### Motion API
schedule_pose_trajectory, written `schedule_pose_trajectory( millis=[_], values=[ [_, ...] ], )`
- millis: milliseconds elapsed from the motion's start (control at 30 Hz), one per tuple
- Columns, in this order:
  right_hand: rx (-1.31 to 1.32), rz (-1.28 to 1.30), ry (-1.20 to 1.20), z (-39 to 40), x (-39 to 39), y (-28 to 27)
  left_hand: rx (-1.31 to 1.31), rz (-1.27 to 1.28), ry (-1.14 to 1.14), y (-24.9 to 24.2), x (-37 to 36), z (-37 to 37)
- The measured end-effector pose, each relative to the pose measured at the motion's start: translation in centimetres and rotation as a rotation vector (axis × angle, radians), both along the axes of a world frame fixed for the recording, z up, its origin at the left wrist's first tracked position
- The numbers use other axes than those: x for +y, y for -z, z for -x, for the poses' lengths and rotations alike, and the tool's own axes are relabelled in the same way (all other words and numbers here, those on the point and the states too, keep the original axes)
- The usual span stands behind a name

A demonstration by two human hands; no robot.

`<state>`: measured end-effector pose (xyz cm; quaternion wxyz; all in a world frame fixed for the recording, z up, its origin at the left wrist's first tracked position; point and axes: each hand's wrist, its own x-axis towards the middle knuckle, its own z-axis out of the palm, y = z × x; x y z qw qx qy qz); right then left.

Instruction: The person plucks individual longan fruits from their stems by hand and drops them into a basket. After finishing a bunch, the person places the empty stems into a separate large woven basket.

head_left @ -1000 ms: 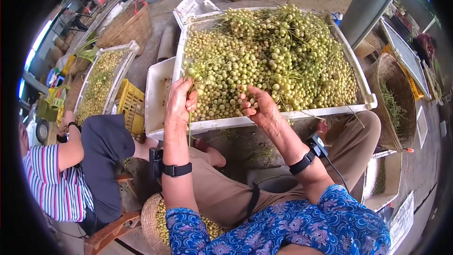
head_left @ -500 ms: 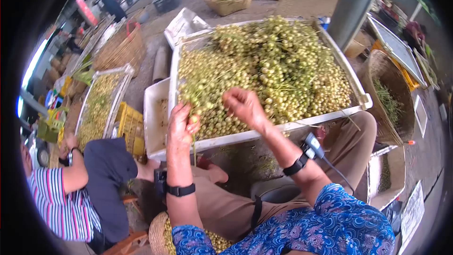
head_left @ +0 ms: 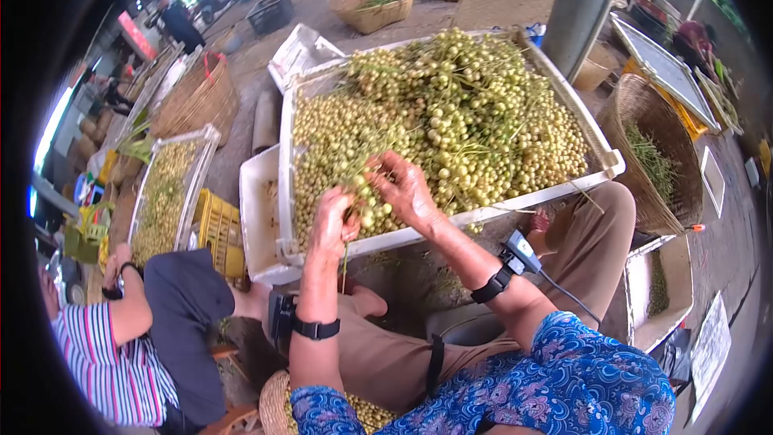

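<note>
A white-framed tray (head_left: 415, 234) lies before me, heaped with small round yellow-green fruits (head_left: 475, 113), some on green stems. Over its near left part, my left hand (head_left: 332, 221) is closed on a fruit bunch (head_left: 369, 208), with a thin stem hanging below the fingers. My right hand (head_left: 403, 192) is at the right side of that bunch, thumb and fingers bent together against the fruits. What its fingertips grip is too small to make out. Both wrists wear black straps.
A co-worker in a striped shirt (head_left: 113, 354) sits at the left beside a smaller fruit tray (head_left: 211, 135) and a yellow crate (head_left: 219, 229). A wicker basket (head_left: 672, 161) stands right, near a metal post (head_left: 584, 16). Below me is a fruit-filled basket (head_left: 274, 403).
My left hand has moved right with the bunch, and my right hand has come in to meet it. The camera view has shifted slightly.
</note>
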<state>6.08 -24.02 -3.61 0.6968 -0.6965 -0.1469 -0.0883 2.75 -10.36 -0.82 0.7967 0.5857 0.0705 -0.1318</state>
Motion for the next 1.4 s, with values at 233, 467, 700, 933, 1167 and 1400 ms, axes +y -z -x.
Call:
schedule_pose_trajectory(
  millis=[233, 467, 700, 933, 1167, 1400],
  values=[
    [0.153, -0.177, -0.149, -0.4, 0.4, 0.2, -0.016, 0.066, 0.101, 0.2, 0.5, -0.2],
    [0.158, -0.177, -0.072, -0.8, -1.5, -0.5, 0.004, -0.120, 0.033, 0.3, 0.5, -0.2],
    [0.371, -0.449, -0.476, 1.0, -3.2, 0.5, -0.016, -0.026, 0.115, 0.1, 1.8, -0.6],
    [0.477, -0.845, -0.615, 2.2, -3.0, 0.8, -0.091, 0.186, -0.037, 1.0, 3.3, -0.8],
    [0.691, -0.689, -0.526, 3.3, -0.3, 1.5, -0.057, 0.047, -0.055, 0.7, 1.8, -0.9],
    [0.658, -0.631, -0.547, 2.6, -1.2, 1.8, -0.049, -0.119, -0.015, 1.0, 2.0, -1.3]
  ],
)
